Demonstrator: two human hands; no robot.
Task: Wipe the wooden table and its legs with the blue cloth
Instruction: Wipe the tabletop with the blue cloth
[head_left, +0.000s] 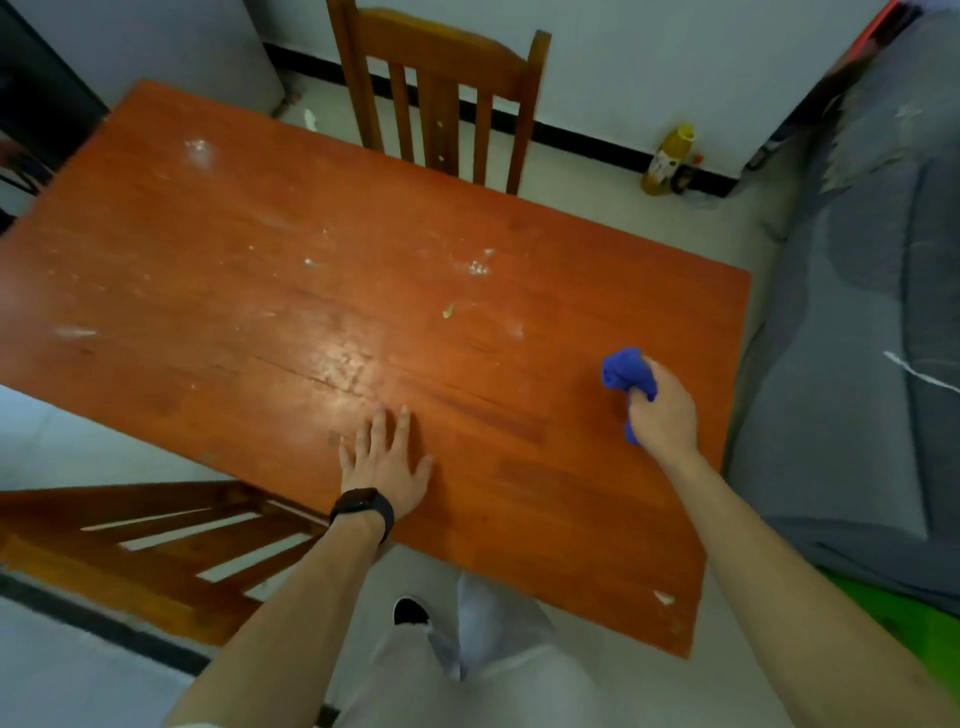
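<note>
- The right hand (667, 410) has its grip closed on the bunched cloth (626, 375), low over the surface (260, 270) near its 3 o'clock end; contact unclear.
- The left hand (384, 462) lies flat and open at 6 o'clock, holding nothing.
- White smears (475, 267) lie at 10 to 11 o'clock from the cloth, along the surface's long axis.
- The right hand is nearer; I judge the sweep runs that way.

no readable text, bottle label blurred
</note>
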